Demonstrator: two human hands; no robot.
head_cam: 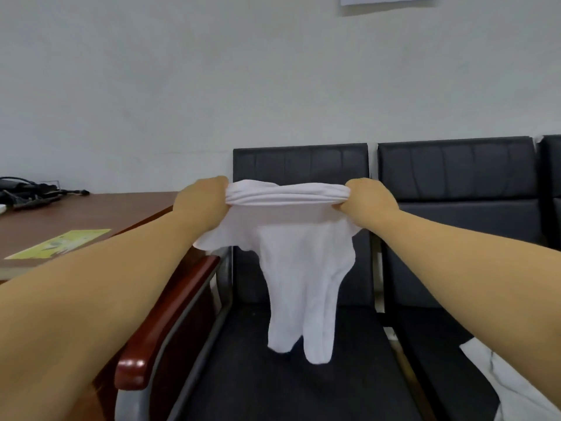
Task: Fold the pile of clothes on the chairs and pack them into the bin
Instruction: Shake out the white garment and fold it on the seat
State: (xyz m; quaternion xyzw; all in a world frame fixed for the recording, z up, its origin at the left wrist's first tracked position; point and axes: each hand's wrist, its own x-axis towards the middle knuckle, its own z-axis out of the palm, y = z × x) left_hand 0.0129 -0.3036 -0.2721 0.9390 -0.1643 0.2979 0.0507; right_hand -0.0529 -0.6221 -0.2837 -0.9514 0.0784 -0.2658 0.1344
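A white garment hangs in the air above the seat of a black chair. Its top edge is bunched into a band stretched between my two hands. My left hand grips the left end of that band. My right hand grips the right end. The lower part of the garment dangles in two loose flaps close to the seat. More white cloth lies on the neighbouring chair at the lower right. No bin is in view.
A second black chair stands to the right against the white wall. A brown table on the left carries a yellow-green sheet and dark cables. A reddish wooden armrest borders the near chair.
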